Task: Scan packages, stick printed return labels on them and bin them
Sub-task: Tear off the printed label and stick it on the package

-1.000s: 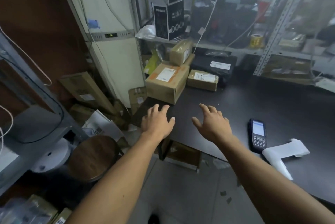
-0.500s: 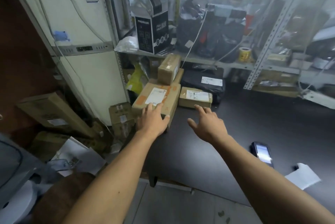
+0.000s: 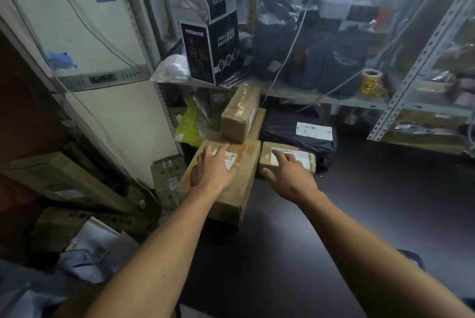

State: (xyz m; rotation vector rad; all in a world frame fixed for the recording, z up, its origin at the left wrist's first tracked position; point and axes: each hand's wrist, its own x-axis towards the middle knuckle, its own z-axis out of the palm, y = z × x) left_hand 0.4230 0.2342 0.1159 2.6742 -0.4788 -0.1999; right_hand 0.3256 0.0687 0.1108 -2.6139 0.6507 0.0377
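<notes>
A large cardboard box [image 3: 232, 196] with a white label and orange tape lies at the left end of the dark table [image 3: 359, 214]. My left hand [image 3: 214, 167] is spread over its top, fingers straight. To its right lies a small flat cardboard parcel [image 3: 305, 157] with a white label; my right hand [image 3: 288, 175] reaches onto its near side with fingers extended. A taped brown box [image 3: 240, 114] stands on boxes behind the large one. A black bagged parcel [image 3: 298, 130] with a label lies behind the small parcel.
A metal shelf [image 3: 334, 101] hangs over the back of the table with a black mask box [image 3: 209, 52], dark bags and a yellow tape roll [image 3: 371, 82]. A white cabinet [image 3: 102, 86] stands at left. Cardboard boxes [image 3: 168, 176] and papers [image 3: 95, 251] clutter the floor.
Both hands moved forward across the table: the left from the table edge onto the large box, the right onto the small parcel. The handheld scanner and white label strip left the view.
</notes>
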